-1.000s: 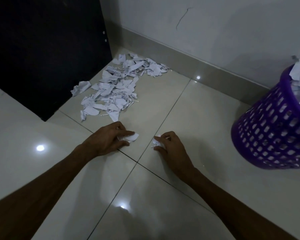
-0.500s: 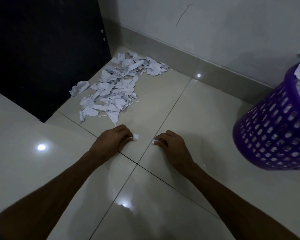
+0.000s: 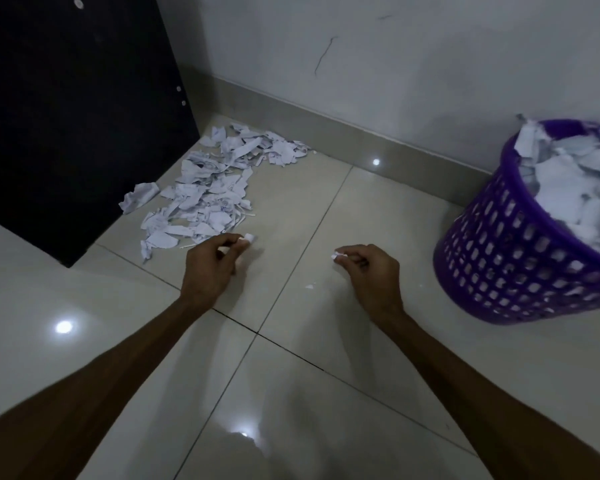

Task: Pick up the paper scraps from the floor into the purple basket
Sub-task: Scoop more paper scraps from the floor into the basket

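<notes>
Two small scraps are pinched now, one in my left hand and one in my right hand, fingers curled round each. Most of the scraps lie ahead-left by the dark panel, nearest my left. My right hand is nearer the basket, off to the right, so I judge it should drop first.
</notes>
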